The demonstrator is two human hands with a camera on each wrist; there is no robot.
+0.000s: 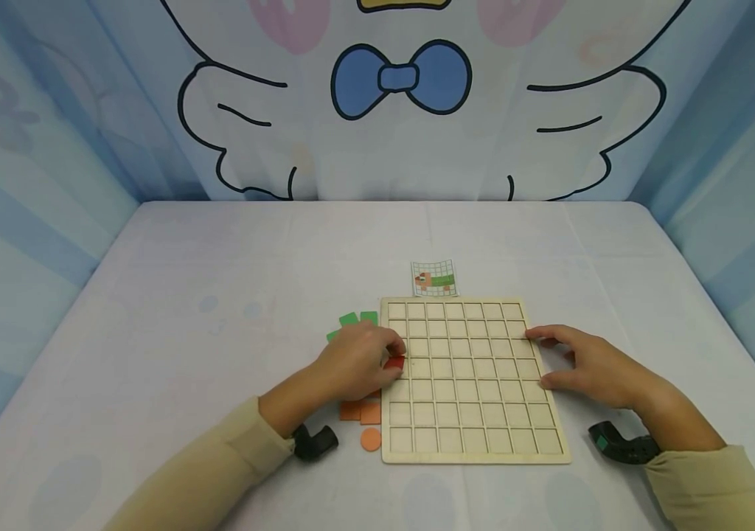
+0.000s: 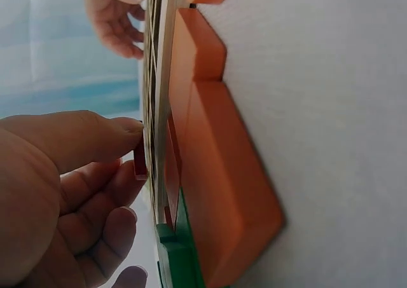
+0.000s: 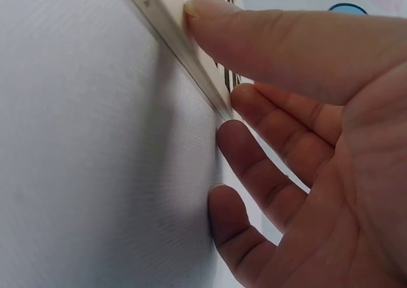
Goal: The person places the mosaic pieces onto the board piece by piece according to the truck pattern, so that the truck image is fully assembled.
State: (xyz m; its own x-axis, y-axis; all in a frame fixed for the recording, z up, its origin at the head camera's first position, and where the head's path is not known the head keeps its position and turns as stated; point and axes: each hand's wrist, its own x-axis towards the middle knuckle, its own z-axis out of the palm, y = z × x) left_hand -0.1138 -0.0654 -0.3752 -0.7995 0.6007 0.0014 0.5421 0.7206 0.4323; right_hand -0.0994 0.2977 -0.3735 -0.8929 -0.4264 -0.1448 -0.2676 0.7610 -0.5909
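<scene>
At the 9 o'clock edge of the grid board (image 1: 473,369), the left hand (image 1: 354,361) pinches a red piece (image 1: 394,363) between thumb and finger, over the leftmost column. The fingers partly cover this piece; whether it is seated in a cell cannot be determined. The same hand conceals parts of the green pieces (image 1: 369,317) at 10 o'clock and the orange tiles (image 1: 371,414) between 8 and 9 o'clock. Further red material (image 2: 172,157) is mostly hidden behind the orange tiles. An orange disc (image 1: 371,439) lies at 8 o'clock, just beside the board. At 3 o'clock, the right hand (image 1: 593,365) is spread, thumb tip on the board's rim. The board is divided into square cells. At 11 o'clock, a card (image 1: 434,289) shows a gridded figure; fine detail is illegible. Both sleeves (image 1: 218,457) are cut off.
</scene>
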